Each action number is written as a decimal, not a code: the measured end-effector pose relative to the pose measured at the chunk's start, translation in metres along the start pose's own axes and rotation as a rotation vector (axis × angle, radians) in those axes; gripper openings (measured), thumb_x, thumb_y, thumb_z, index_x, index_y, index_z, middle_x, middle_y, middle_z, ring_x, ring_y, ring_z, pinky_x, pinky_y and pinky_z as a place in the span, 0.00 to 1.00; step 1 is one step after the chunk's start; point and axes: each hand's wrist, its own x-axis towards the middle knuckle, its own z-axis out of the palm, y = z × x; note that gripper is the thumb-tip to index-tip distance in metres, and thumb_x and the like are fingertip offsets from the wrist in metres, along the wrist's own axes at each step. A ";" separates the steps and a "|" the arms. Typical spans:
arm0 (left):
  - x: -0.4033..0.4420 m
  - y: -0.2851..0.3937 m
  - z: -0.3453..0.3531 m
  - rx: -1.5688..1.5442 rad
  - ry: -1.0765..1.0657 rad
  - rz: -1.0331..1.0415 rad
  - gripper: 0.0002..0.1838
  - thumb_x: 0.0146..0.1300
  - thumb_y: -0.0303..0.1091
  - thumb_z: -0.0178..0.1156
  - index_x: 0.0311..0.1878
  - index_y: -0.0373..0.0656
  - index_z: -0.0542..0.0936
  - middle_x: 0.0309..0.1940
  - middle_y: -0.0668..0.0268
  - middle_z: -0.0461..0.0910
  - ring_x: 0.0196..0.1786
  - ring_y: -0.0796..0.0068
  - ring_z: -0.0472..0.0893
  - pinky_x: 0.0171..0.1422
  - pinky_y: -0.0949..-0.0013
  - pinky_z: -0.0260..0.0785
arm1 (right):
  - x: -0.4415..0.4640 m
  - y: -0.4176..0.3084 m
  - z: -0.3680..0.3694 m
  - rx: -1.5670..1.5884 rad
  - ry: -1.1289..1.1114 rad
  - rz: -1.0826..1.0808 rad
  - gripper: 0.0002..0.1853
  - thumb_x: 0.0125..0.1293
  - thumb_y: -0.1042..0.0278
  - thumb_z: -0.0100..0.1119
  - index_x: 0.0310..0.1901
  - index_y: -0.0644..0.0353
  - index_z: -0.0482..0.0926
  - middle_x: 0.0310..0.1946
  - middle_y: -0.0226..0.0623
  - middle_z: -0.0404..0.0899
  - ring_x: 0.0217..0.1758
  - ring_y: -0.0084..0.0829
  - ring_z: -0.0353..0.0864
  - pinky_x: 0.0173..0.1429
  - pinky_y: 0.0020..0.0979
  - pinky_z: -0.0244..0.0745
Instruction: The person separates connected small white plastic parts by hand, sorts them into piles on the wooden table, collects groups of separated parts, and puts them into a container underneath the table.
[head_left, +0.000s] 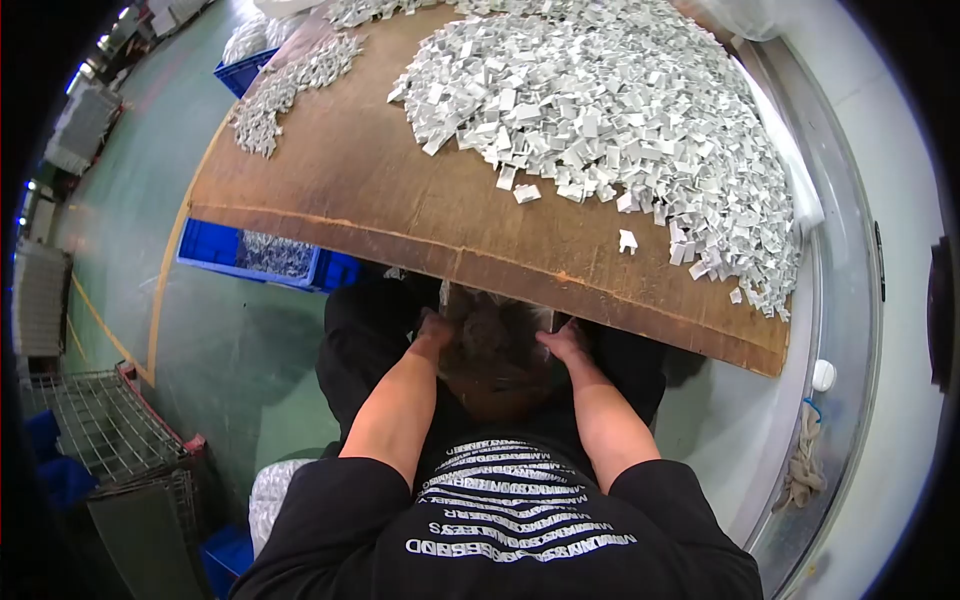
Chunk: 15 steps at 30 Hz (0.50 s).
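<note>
Between my knees, below the table's front edge, is what looks like a see-through plastic bag (pixel 497 345), its inside dark and brownish. I cannot make out what it contains. My left hand (pixel 435 327) is closed at the bag's left side, with the fingertips partly hidden. On the opposite side my right hand (pixel 564 341) grips the rim, thumb toward the middle. Above both hands is the brown wooden table (pixel 400 212), which bears a large heap of small white plastic pieces (pixel 600 110). A few loose pieces lie near its front edge.
A smaller pile of greyish pieces (pixel 290 92) lies at the table's left. Under that side stands a blue crate (pixel 210 248) with shiny contents. A wire cage (pixel 95 420) is on the floor at left. Gloves (pixel 803 465) hang by the right wall.
</note>
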 end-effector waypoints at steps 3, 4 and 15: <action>0.017 -0.002 0.000 -0.102 0.036 0.014 0.19 0.67 0.39 0.51 0.53 0.42 0.84 0.52 0.53 0.84 0.59 0.55 0.81 0.62 0.48 0.68 | 0.010 0.014 0.026 -0.211 -0.101 -0.044 0.32 0.55 0.60 0.66 0.60 0.68 0.75 0.60 0.56 0.76 0.61 0.49 0.79 0.63 0.41 0.77; 0.018 -0.001 0.001 -0.134 0.055 0.005 0.20 0.67 0.39 0.51 0.54 0.41 0.83 0.53 0.51 0.83 0.60 0.54 0.80 0.63 0.47 0.68 | 0.021 0.025 0.041 -0.312 -0.192 -0.080 0.31 0.56 0.63 0.63 0.61 0.67 0.74 0.62 0.55 0.75 0.62 0.50 0.78 0.64 0.42 0.76; -0.147 0.025 -0.141 -0.674 0.485 -0.193 0.27 0.63 0.45 0.60 0.60 0.36 0.76 0.54 0.47 0.80 0.59 0.43 0.78 0.63 0.44 0.69 | -0.106 -0.025 -0.038 -0.485 -0.215 -0.525 0.27 0.63 0.64 0.58 0.63 0.61 0.69 0.56 0.47 0.79 0.62 0.49 0.76 0.67 0.42 0.71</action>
